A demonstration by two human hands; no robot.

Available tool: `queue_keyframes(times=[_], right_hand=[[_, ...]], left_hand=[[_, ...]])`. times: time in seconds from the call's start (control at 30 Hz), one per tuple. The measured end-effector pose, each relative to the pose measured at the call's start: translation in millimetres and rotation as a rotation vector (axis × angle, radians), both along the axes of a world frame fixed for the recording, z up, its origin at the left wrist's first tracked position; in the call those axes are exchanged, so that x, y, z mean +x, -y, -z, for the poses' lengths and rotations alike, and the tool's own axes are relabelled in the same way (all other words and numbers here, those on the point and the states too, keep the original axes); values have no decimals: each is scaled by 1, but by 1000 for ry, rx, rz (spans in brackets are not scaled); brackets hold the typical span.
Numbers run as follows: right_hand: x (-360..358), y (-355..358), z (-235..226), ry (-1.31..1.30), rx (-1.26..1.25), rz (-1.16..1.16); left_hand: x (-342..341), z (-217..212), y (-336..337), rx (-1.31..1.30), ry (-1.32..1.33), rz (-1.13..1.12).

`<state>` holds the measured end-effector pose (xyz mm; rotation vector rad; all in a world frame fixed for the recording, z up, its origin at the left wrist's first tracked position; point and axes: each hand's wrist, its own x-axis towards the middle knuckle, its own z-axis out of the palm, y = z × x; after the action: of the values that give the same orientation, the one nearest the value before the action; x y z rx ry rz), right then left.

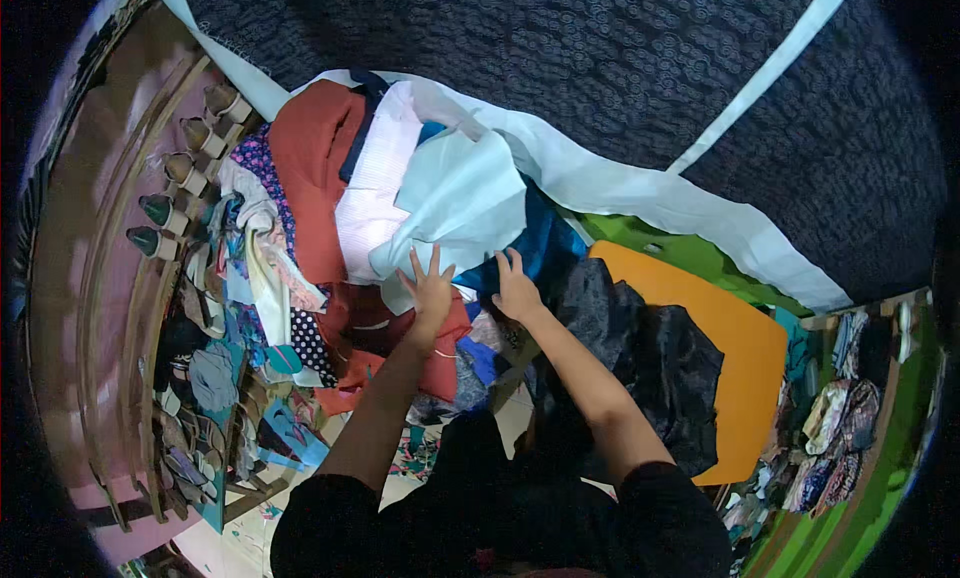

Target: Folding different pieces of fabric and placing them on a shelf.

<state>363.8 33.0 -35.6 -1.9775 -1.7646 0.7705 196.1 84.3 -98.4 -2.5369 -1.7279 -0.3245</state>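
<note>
— Hands first: where are they?

— Left hand [430, 290] lies spread, fingers fanned wide, flat on the lower edge of the pale blue cloth [462, 200]. It presses there and grips nothing that I can see. Right hand [515, 290] is just beside it, fingers pointing up, tips at the spot where the pale blue cloth meets a deep blue cloth [540, 246]. Whether those fingers pinch a fold or only rest there, I cannot tell.

— And the pale blue cloth itself?

— It sits on top of the heap, near the middle of it, partly over a white ribbed piece [375, 193]. A rust-red garment [312, 168] lies to the left of that, and more red cloth [440, 353] shows under the left wrist.

— What else is about?

— A black shiny fabric [650, 353] is bunched by the right forearm, overlapping an orange board [750, 353]. Beyond the heap runs a wide dark patterned fabric [600, 68] with a white border [640, 193]. Along the far left edge a row of thread cones [185, 168] stands on a wooden rack, with scraps of printed cloth [250, 278] piled beside it.
</note>
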Motion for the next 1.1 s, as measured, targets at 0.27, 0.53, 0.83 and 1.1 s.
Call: queue_keyframes(times=[0.27,0.53,0.83,1.1], right_hand=[[-28,-25,53,305,-129,20],[-33,-28,51,307,-47,49],[-47,-51,9,-290,598,97],[-93,-91,-93,-405,730,-74]], left_hand=[[-3,-6,-15,146,55,91],[-9,-22,-17,49,-8,200],[-1,-117,-18,73,351,297],[-47,-206,-28,239,623,255]])
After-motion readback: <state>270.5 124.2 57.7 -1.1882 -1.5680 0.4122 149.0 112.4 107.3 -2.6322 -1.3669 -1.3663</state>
